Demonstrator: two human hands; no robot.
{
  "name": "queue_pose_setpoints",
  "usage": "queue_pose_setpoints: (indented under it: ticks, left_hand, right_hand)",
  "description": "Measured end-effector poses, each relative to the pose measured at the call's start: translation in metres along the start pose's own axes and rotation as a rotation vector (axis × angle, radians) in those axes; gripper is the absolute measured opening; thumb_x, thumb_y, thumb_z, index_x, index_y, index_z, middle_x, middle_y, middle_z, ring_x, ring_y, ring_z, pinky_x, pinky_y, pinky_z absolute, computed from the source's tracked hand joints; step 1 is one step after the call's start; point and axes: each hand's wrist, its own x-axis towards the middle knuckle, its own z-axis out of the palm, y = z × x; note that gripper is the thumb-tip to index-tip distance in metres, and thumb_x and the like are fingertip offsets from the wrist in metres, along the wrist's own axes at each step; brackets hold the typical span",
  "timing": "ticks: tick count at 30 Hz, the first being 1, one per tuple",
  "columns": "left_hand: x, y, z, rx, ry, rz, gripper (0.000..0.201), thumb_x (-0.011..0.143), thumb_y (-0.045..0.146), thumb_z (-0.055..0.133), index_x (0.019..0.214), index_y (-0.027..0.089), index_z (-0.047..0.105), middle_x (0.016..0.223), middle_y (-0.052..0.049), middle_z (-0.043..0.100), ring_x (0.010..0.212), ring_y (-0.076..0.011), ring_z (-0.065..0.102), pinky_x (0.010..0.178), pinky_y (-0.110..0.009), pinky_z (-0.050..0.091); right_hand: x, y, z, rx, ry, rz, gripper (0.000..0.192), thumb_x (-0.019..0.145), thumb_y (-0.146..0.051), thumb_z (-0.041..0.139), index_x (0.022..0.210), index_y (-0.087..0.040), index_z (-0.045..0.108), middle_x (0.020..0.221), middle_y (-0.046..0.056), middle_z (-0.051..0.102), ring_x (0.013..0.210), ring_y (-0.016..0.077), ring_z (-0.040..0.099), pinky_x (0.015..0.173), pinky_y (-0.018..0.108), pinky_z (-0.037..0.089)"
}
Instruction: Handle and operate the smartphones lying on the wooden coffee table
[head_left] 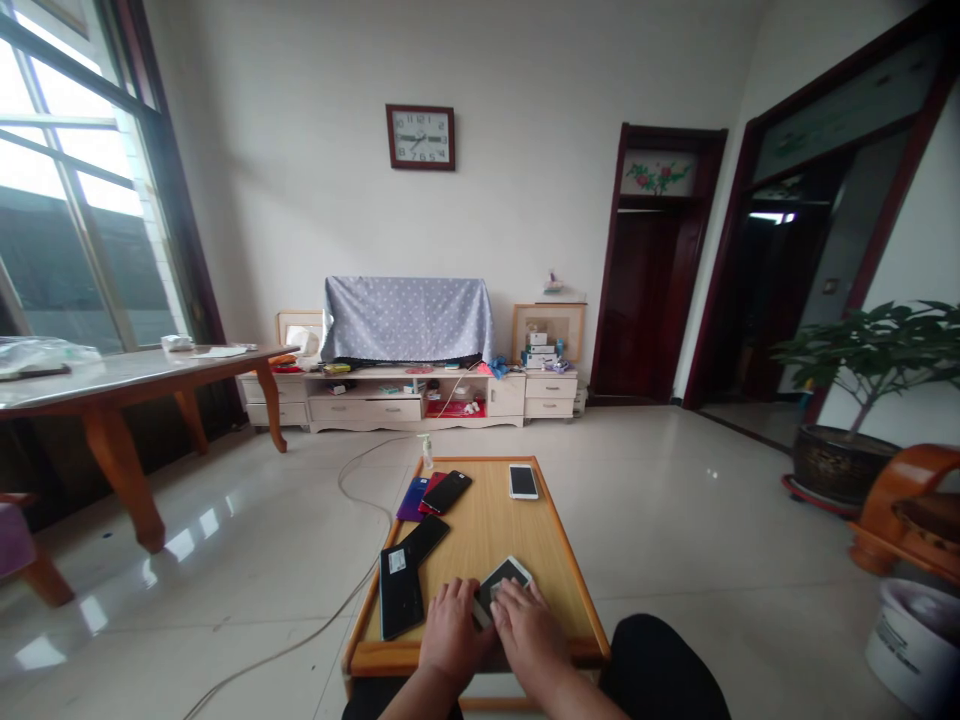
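Observation:
A white smartphone (514,571) with a dark screen is tilted at the near end of the small wooden table (491,520). My left hand (452,622) is closed on its left edge. My right hand (525,622) lies over the screen with bent fingers pressed together. A small pale patch shows at those fingertips, too small to name. Left of my hands lie a black tablet-like device (401,600) with a white label and another dark device (427,538). Farther up are a black phone (448,492), a red one (430,484) and a blue-purple one (412,499). Another white phone (523,482) lies at the far right.
A clear pump bottle (427,452) stands at the table's far left corner. A cable (341,600) runs over the tiled floor on the left. My dark-clothed knee (660,670) is at the right. A larger table (150,375), a low cabinet (367,408) and a potted plant (840,455) stand around.

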Motion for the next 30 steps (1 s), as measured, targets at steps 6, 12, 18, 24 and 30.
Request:
queue_pose_setpoints:
  ticks: [6, 12, 18, 24, 30]
  left_hand:
    - [-0.001, 0.003, -0.004, 0.013, -0.019, -0.007, 0.037, 0.085, 0.043, 0.057, 0.117, 0.025, 0.062, 0.117, -0.007, 0.063, 0.113, -0.0262, 0.053, 0.1, -0.035, 0.036]
    - [-0.001, -0.002, -0.003, 0.007, -0.055, -0.013, 0.041, 0.081, 0.026, 0.055, 0.121, 0.026, 0.059, 0.122, -0.006, 0.063, 0.117, -0.0241, 0.053, 0.102, -0.034, 0.035]
    - [-0.002, 0.002, -0.003, -0.012, -0.01, -0.01, 0.045, 0.077, 0.048, 0.065, 0.115, 0.024, 0.062, 0.114, -0.008, 0.063, 0.112, -0.0279, 0.054, 0.1, -0.036, 0.037]
    - [-0.001, -0.004, -0.003, 0.004, -0.053, -0.013, 0.039, 0.084, 0.027, 0.051, 0.122, 0.027, 0.06, 0.123, -0.006, 0.063, 0.118, -0.0237, 0.053, 0.103, -0.034, 0.035]
    - [-0.001, 0.001, -0.006, 0.039, -0.048, -0.035, 0.045, 0.081, 0.05, 0.058, 0.118, 0.025, 0.062, 0.118, -0.008, 0.065, 0.116, -0.0276, 0.055, 0.1, -0.037, 0.039]
  right_hand:
    - [0.009, -0.003, 0.002, -0.05, 0.005, 0.068, 0.057, 0.108, -0.043, 0.023, 0.134, -0.017, 0.066, 0.145, 0.013, 0.061, 0.141, 0.0284, 0.049, 0.124, 0.051, 0.027]
    - [-0.006, -0.018, 0.009, 0.06, -0.069, -0.053, 0.054, 0.108, -0.044, 0.023, 0.135, -0.024, 0.066, 0.144, 0.008, 0.063, 0.138, 0.0247, 0.053, 0.123, 0.046, 0.029]
    - [0.023, 0.007, -0.006, -0.047, -0.006, 0.141, 0.061, 0.107, -0.043, 0.019, 0.132, -0.018, 0.068, 0.147, 0.013, 0.059, 0.142, 0.0278, 0.048, 0.124, 0.05, 0.025]
    - [0.006, -0.024, 0.016, 0.039, -0.078, -0.05, 0.052, 0.106, -0.041, 0.028, 0.139, -0.022, 0.063, 0.144, 0.01, 0.062, 0.138, 0.0277, 0.053, 0.122, 0.046, 0.031]
    - [0.022, -0.003, -0.001, 0.0, -0.042, 0.062, 0.058, 0.108, -0.042, 0.02, 0.132, -0.019, 0.068, 0.143, 0.012, 0.063, 0.139, 0.0278, 0.052, 0.123, 0.051, 0.029]
